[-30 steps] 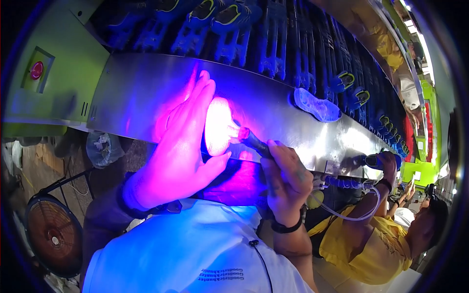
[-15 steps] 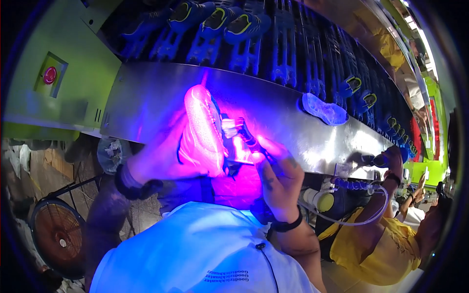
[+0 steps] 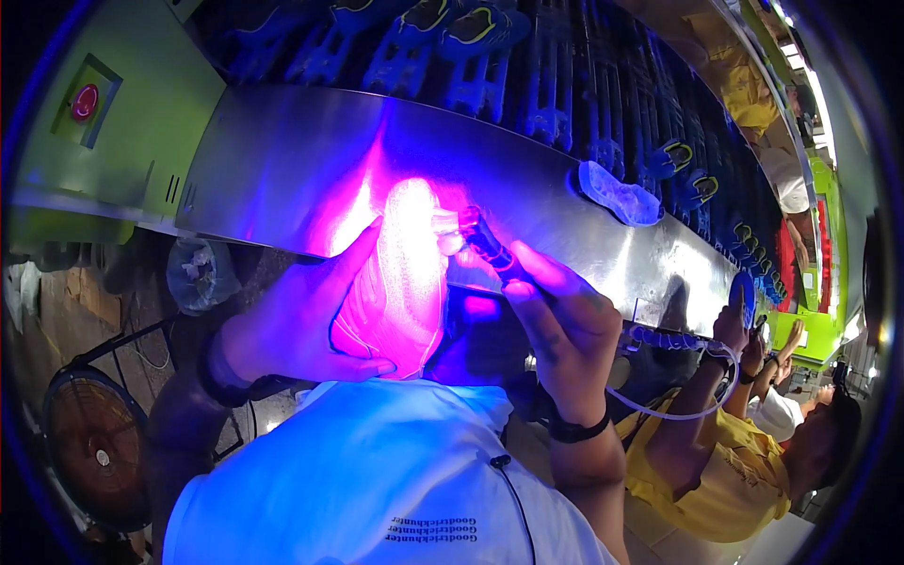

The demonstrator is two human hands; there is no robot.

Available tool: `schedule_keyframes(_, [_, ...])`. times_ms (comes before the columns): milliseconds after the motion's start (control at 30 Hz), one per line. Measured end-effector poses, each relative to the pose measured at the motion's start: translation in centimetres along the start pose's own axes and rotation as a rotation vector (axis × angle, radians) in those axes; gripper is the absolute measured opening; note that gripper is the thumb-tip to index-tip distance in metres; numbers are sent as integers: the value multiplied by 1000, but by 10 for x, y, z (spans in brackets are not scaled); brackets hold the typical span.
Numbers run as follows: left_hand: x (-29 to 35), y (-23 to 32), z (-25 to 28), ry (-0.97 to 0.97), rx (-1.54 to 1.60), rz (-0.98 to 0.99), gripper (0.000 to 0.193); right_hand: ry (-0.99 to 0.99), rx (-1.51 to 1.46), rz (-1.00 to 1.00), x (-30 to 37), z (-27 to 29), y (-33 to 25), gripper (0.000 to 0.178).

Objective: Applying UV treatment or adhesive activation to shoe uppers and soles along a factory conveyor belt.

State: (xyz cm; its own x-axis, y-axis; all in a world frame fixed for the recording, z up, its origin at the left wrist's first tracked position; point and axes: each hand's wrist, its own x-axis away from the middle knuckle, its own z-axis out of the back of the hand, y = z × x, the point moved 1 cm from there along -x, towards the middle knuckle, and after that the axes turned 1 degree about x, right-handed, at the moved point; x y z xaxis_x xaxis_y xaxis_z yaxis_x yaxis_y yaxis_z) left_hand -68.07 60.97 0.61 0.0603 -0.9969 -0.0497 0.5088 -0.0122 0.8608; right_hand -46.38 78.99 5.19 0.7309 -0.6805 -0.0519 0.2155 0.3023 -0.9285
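While a white shirt [image 3: 377, 471] fills the bottom centre of the frame, the person's two forearms rise from it toward the middle. The left hand [image 3: 292, 325], left of centre, is curled around a shoe upper [image 3: 400, 273] that glows bright pink under violet light; its thumb lies along the lower edge and the fingers wrap behind the far side, so it grips the upper firmly. A dark band sits on that wrist. Just right of centre, the right hand [image 3: 560, 320] is closed in a pinch on a slim dark UV penlight [image 3: 485, 243], whose lit tip sits just beside the top of the upper, perhaps touching it. A black wristband [image 3: 576, 431] circles the right wrist.

At the lower left a round floor fan [image 3: 89, 452] stands in shadow, with a clear plastic bag [image 3: 198, 273] above it. At the lower right a co-worker in a yellow shirt [image 3: 716, 471] reaches up toward the bench.

Behind the hands, a shiny steel bench [image 3: 282, 160] runs from the upper left down to the right. On it, toward the upper right, lies a pale translucent shoe sole [image 3: 620, 196]. Beyond the bench, a conveyor of dark blue fixtures [image 3: 527, 66] crosses the top, and a green machine panel [image 3: 122, 104] with a red button [image 3: 84, 102] occupies the upper left.
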Motion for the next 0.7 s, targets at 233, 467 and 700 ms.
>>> schedule_keyframes(233, [3,-1,6,-17,46,60,127,2,-247,-139,10,-14,6,32])
schedule_keyframes(467, [-1,-8,3,64,310,85,123,70,14,19,22,-20,25,33])
schedule_keyframes(700, [-3,1,8,146,214,237,116,129,54,183,37,-28,34,35])
